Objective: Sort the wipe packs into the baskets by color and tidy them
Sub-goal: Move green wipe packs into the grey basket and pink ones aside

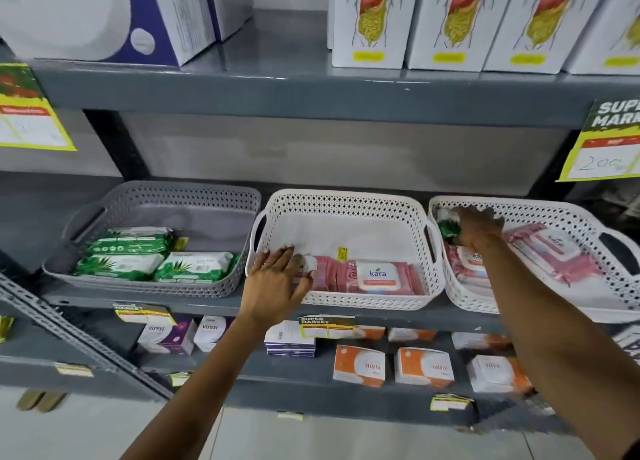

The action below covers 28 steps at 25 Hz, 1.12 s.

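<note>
The left hand (277, 279) lies flat with fingers spread over the front left corner of the middle white basket (346, 200), its fingertips touching a pink wipe pack (320, 272) at the basket's front wall, pressing rather than gripping it; just right of that pack, in the same basket, lies a second pink pack with a white "kara" lid (377, 276), and a small yellow tag (342, 253) stands behind the two. The right hand (479, 229) reaches into the rear left corner of the right white basket (554, 210), right of the middle basket, fingers curled down onto a green wipe pack (448, 229); whether it is clamped on the pack cannot be told; pink packs (550, 248) fill the rest of that basket, beside and under the wrist. Left of the middle basket sits a grey basket (173, 193) holding three green packs (128, 241) near its front. All three baskets stand side by side on a grey shelf (207, 302); above the middle basket, the upper shelf carries white boxes (370, 20); below it, orange boxes (360, 364) sit on a lower shelf.
</note>
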Motion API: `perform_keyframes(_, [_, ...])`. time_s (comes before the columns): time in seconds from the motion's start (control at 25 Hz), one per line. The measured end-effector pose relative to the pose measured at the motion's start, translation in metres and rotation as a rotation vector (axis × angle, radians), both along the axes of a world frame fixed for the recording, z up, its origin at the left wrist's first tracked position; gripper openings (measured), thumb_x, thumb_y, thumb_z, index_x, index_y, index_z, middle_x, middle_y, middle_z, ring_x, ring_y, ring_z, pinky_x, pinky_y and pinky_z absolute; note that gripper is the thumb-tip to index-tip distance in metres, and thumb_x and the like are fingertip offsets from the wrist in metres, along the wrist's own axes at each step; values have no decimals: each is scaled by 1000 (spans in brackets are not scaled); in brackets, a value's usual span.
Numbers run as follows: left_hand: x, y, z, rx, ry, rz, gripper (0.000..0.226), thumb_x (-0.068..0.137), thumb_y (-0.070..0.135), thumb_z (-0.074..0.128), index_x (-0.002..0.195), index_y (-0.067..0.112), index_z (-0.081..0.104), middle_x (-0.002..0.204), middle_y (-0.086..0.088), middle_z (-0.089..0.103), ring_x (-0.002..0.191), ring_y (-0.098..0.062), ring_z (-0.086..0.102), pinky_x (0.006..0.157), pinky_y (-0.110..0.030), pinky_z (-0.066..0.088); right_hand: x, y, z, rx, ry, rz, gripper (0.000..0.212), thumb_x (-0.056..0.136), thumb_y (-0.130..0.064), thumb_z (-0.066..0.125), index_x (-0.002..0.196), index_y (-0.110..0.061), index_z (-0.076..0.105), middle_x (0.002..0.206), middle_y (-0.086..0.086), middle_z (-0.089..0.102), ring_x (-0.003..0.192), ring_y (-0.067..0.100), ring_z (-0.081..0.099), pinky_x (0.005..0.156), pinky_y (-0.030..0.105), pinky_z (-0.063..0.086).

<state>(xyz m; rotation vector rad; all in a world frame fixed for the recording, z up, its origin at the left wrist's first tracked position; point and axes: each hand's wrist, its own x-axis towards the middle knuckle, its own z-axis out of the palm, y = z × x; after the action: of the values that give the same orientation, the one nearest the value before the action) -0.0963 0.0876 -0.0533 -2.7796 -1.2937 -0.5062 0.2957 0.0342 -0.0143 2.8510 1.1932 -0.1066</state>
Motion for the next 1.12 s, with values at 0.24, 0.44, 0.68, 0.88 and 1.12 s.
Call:
perform_keyframes(0.24, [-37, 10, -1, 93, -21, 133, 70, 94, 54, 8, 145, 9, 24, 155, -12, 16, 144, -26, 8, 116, -42, -6, -90, 0, 21, 901, -159, -70, 72, 72, -32, 62, 133, 0, 41, 128, 25, 50, 115, 40, 44, 104, 49, 35])
perform_keyframes(0.44, [-122, 36, -1, 30, -117, 433, 75, 91, 55, 12, 140, 3, 36, 151, -17, 29, 142, -30, 20, 116, -43, 0, -233, 35, 59, 1252, 51, 352, 75, 67, -37, 59, 132, -2, 44, 123, 25, 50, 115, 27, 34, 99, 44, 40])
perform_keyframes(0.68, [-192, 52, -11, -42, -224, 611, 67, 92, 47, 17, 137, 4, 43, 146, -14, 40, 138, -30, 29, 116, -45, 10, -378, 103, 35, 929, 175, 956, 80, 64, -38, 68, 135, -9, 47, 122, 18, 51, 111, 35, 45, 98, 47, 48])
perform_keyframes(0.88, [-185, 54, -17, -36, -229, 600, 68, 92, 44, 10, 143, 5, 32, 152, -13, 29, 142, -27, 21, 115, -41, 0, -421, 135, -4, 300, 127, 1022, 72, 82, -33, 63, 144, -18, 31, 143, 16, 38, 133, 34, 29, 113, 57, 27])
perform_keyframes(1.12, [-147, 39, -13, -7, -269, 516, 67, 93, 49, 6, 148, 13, 11, 157, -8, 8, 145, -23, 1, 115, -44, -8, -388, 106, 14, 431, 384, 938, 38, 91, -11, 47, 128, -13, 56, 138, 10, 53, 127, 28, 47, 110, 44, 38])
